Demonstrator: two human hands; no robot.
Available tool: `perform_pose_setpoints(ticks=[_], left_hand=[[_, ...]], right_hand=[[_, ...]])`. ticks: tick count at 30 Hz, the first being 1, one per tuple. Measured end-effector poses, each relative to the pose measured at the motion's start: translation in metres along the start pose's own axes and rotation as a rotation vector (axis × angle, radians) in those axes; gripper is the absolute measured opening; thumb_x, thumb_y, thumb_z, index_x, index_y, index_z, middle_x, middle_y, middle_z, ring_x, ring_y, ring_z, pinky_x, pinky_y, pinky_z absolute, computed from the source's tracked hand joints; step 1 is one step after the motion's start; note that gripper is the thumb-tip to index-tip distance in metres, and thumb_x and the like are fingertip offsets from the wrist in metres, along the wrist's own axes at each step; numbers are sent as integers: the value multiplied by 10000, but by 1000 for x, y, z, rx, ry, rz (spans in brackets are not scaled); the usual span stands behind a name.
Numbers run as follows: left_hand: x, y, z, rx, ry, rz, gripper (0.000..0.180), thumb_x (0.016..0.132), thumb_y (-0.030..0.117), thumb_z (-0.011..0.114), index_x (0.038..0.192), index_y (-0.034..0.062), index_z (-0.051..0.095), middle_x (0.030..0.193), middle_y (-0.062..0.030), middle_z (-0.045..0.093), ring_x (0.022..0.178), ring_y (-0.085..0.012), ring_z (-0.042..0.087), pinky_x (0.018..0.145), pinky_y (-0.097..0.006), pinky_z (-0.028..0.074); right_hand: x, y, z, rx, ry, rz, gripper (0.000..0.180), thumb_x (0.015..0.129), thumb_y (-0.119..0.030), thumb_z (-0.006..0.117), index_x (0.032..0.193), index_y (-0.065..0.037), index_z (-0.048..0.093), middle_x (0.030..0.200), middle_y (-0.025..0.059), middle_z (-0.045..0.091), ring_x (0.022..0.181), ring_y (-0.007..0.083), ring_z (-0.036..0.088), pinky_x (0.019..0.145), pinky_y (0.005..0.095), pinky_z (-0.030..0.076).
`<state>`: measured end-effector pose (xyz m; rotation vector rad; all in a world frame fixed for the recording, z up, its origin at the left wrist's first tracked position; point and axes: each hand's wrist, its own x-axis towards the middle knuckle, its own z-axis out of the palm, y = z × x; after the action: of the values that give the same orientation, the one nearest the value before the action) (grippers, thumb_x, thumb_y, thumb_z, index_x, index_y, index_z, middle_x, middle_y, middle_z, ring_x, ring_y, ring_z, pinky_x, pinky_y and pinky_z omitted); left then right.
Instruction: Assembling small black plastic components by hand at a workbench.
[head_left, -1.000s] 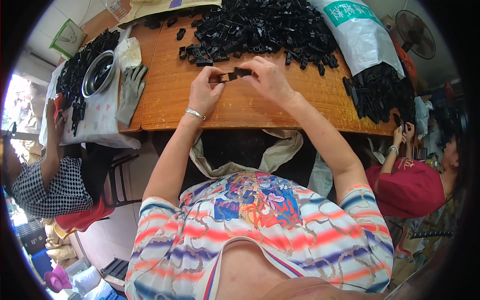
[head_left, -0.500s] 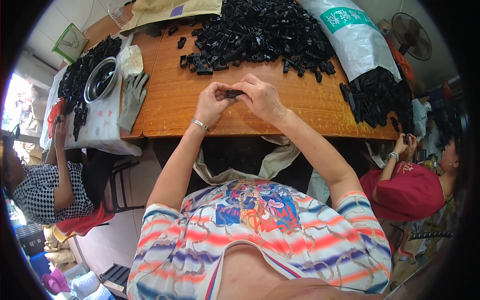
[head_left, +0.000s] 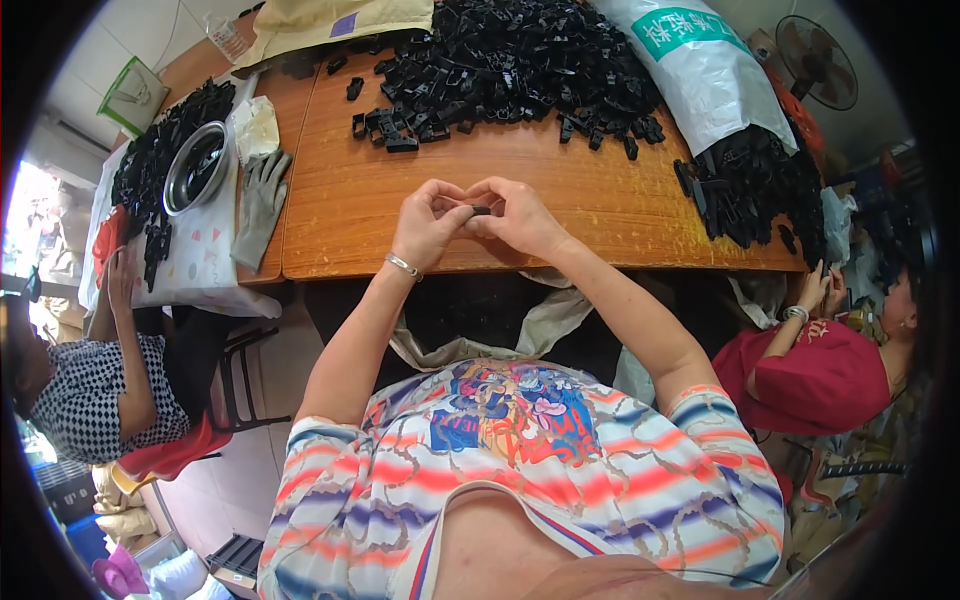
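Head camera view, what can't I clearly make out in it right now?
In the head view:
Small black plastic piece: mostly covered by the left hand and right hand.
Large heap of black plastic parts: far side cut off by the top edge.
White plastic sack with green band: far end cut off likewise.
Shiny round metal bowl: dark contents too small to identify.

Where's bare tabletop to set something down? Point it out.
Bare tabletop lies between grey glove and left hand, and between right hand and black parts by the white sack. Crowded: far side, under the larger black pile.
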<state>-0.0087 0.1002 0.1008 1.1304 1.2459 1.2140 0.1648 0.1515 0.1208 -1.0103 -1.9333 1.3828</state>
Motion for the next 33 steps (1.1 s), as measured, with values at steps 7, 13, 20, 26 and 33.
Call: perform_pose_setpoints(ticks=[7,13,20,26,33], left_hand=[[20,21,-33,204,-21,181,187,855,104,716,1026,54,659,894,-28,685,804,-105,637,715,-264,536],[66,30,-66,1175,225,318,237,810,122,715,1041,152,672,1053,-85,566,1041,-253,562,858,-368,517],[79,9,-70,1359,273,506,102,815,81,658,914,104,648,947,-73,583,931,-259,584,762,-367,526],[65,20,-18,1111,92,299,128,867,215,656,922,106,694,884,-116,687,843,-306,655,741,-405,524],[66,9,-6,238,-130,-115,196,942,123,592,1041,-31,660,796,-55,674,633,-123,655,530,-260,509]], right_hand=[[-46,-9,-3,-263,-71,-95,276,759,-115,754,978,19,654,866,162,678,774,262,658,686,353,520],[-92,5,16,-553,-178,-246,275,755,-204,766,951,-34,677,919,153,663,846,358,648,747,433,529],[-16,13,-62,-566,183,-294,85,818,-134,651,827,-56,683,862,151,673,813,331,654,718,414,526],[49,44,-133,-932,438,-97,163,805,-67,637,961,-76,682,990,156,619,922,348,644,791,428,533],[60,34,-137,-1128,107,-254,258,748,-98,755,979,-64,644,989,123,571,876,352,634,747,439,524]])
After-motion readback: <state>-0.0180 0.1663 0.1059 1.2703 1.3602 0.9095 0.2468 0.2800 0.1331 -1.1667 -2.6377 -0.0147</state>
